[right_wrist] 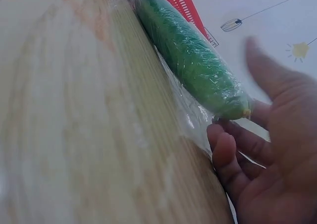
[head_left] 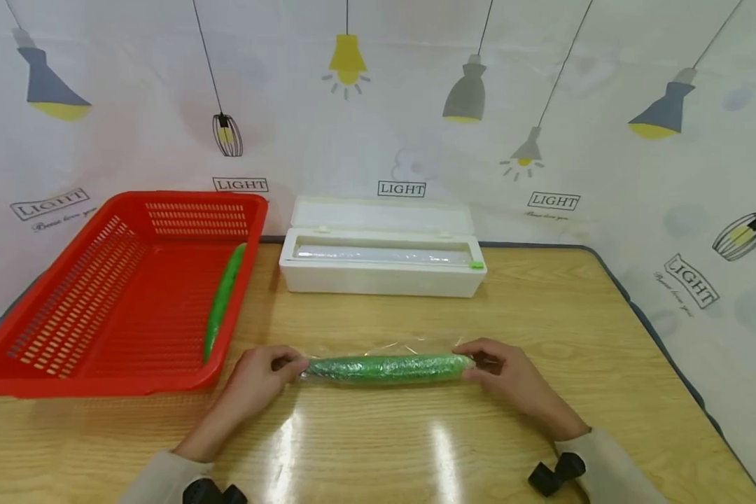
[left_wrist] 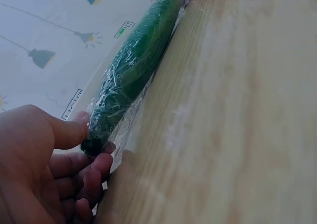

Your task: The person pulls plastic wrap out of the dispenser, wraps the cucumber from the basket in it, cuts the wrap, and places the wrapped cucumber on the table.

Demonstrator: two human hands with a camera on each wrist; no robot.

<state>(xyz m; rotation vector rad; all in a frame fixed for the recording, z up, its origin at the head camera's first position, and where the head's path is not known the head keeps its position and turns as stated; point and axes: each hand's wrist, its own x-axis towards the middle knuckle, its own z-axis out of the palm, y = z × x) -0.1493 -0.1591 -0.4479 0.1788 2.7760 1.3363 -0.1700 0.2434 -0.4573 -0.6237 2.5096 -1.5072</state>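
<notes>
A long cucumber (head_left: 387,368) in clear plastic film lies crosswise on the table in front of me. My left hand (head_left: 266,378) pinches its darker end, the thumb on the film and the fingers below, as the left wrist view shows. At the paler end is my right hand (head_left: 507,371). In the right wrist view its thumb (right_wrist: 270,68) stands away from the cucumber, while its bent fingers (right_wrist: 225,147) touch the film beneath the tip. Loose film (right_wrist: 190,115) spreads out along the cucumber's underside.
A red plastic basket (head_left: 157,383) stands at the left with one more green cucumber (head_left: 225,301) along its right wall. Behind the wrapped one, a white film dispenser box (head_left: 384,281) has its lid raised, a film roll inside. A lamp-patterned backdrop (head_left: 378,126) borders the wooden table (head_left: 542,301).
</notes>
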